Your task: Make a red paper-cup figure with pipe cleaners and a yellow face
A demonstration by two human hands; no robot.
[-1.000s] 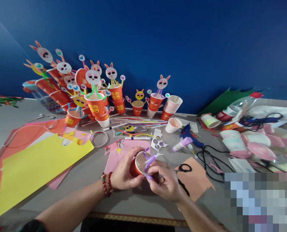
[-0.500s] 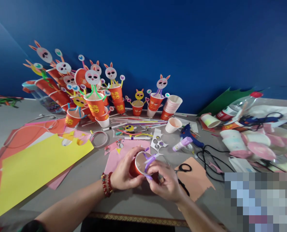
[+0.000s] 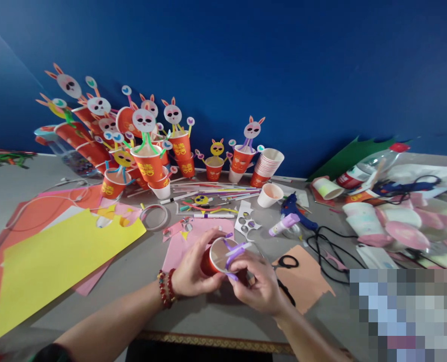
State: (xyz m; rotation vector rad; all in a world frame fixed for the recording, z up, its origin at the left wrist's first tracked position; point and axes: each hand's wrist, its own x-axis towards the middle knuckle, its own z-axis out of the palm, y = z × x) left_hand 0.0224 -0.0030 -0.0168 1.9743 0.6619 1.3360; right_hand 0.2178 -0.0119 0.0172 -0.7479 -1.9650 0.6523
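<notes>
My left hand (image 3: 193, 269) is wrapped round a small red paper cup (image 3: 216, 255), tipped so that its white inside faces me. My right hand (image 3: 259, 284) pinches purple straw pieces (image 3: 234, 254) that cross the cup's mouth. Both hands are low in the middle of the view, just above a grey table (image 3: 193, 311). A bead bracelet (image 3: 165, 287) circles my left wrist. A pink paper sheet (image 3: 188, 241) lies under and behind the cup.
Finished red cups with bunny faces (image 3: 148, 151) crowd the back left. Yellow paper (image 3: 58, 256) lies at left, loose straws (image 3: 208, 198) in the middle. A blue glue gun (image 3: 293, 208), a glue stick (image 3: 284, 224), black scissors (image 3: 287, 264) and black cables (image 3: 329, 246) sit right of my hands.
</notes>
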